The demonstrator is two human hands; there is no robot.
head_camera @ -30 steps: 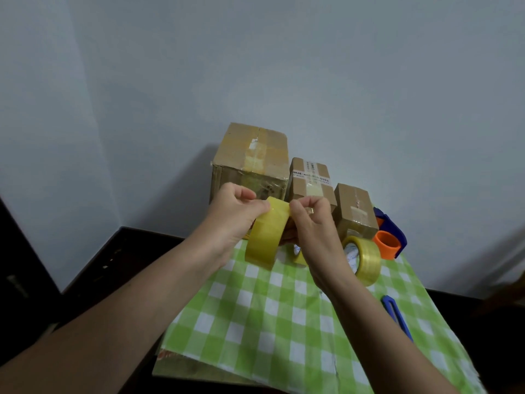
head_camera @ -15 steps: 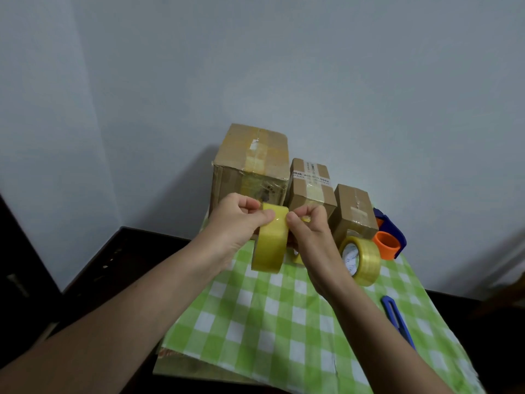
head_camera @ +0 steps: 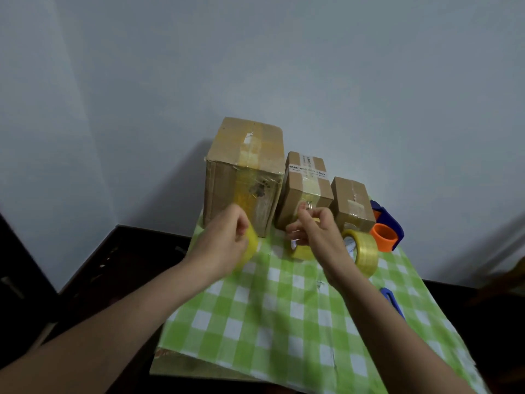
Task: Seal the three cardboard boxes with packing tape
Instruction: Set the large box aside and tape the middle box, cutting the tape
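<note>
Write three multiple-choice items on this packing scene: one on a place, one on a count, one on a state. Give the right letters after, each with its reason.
1. Where does the largest cardboard box stand among the three?
A. at the left end of the row
B. between the other two
C. at the right end

2. How many rolls of yellowish tape show?
A. one
B. two
C. three

3. What is the left hand doing?
A. lying flat on the checked cloth
B. gripping a tape roll
C. pressing the top of a box

Answers
1. A: the middle box and the smallest box both stand to its right.
2. C: one in the left hand, one on the cloth behind the right hand, one standing on edge to the right.
3. B: its fingers close round the roll, above the cloth.
</note>
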